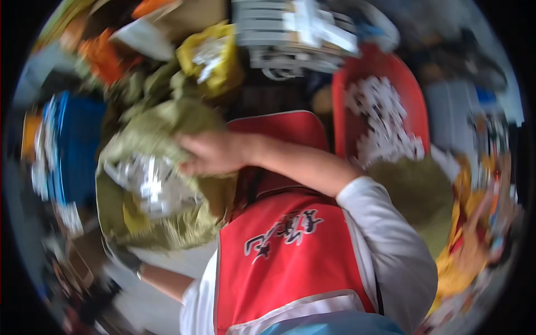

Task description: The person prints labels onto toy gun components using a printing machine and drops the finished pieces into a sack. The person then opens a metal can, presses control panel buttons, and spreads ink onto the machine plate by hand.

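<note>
An olive-green woven sack (167,120) stands at the left with its mouth spread wide. Inside it lie clear and whitish plastic pieces (153,181), blurred by motion, and a bit of yellow. Across my body my right arm reaches to the sack, and my bare right hand (215,151) is closed on the right side of its rim. My left hand (124,259), in what looks like a dark grey glove, is against the outside of the sack at its near left edge. Its fingers are hidden or smeared.
A red tub (421,106) of white pieces stands at the right, above another olive sack (416,195). A yellow bag (231,67) and grey crates (259,22) lie beyond. At far left is a blue crate (81,148); yellow material (458,268) lies at the right.
</note>
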The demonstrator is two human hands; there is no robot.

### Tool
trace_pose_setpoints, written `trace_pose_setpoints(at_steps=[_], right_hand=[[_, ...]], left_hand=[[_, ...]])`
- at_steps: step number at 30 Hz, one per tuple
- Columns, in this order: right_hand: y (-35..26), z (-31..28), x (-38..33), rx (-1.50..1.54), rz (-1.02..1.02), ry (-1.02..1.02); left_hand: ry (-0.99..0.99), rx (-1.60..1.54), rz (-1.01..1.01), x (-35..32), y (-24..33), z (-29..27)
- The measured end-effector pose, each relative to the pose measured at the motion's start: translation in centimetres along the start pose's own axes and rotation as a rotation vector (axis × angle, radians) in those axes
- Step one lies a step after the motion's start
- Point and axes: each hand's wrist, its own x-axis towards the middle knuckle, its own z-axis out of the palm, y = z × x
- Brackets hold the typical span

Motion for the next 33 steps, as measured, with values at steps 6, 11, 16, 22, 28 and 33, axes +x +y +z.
trace_pose_setpoints(at_steps=[6,11,16,22,28,33], right_hand=[[-0.6,-2.1,-9.7,-0.357,0.224,0.237],[-1.1,-2.7,-23.1,-0.467,0.473,0.221],[-9.1,-3.6,-32.2,-0.691,0.796,0.567],[-13.2,-1.0,-43.7,-1.444,1.641,0.669],[-10.4,-2.9,-36.6,-0.876,1.141,0.793],[-4.7,-1.8,-29.8,-0.677,0.733,0.488]], left_hand=[[0.307,0.523,0.34,5.2,-0.7,2.7],[0.051,0.402,1.001,4.8,4.8,14.8],[-0.481,0.255,1.023,-5.4,9.7,24.8],[-1.06,0.134,1.268,-17.9,13.4,33.0],[-1.508,0.25,1.145,-22.7,10.7,32.3],[-1.636,0.6,1.042,-22.5,6.1,30.4]])
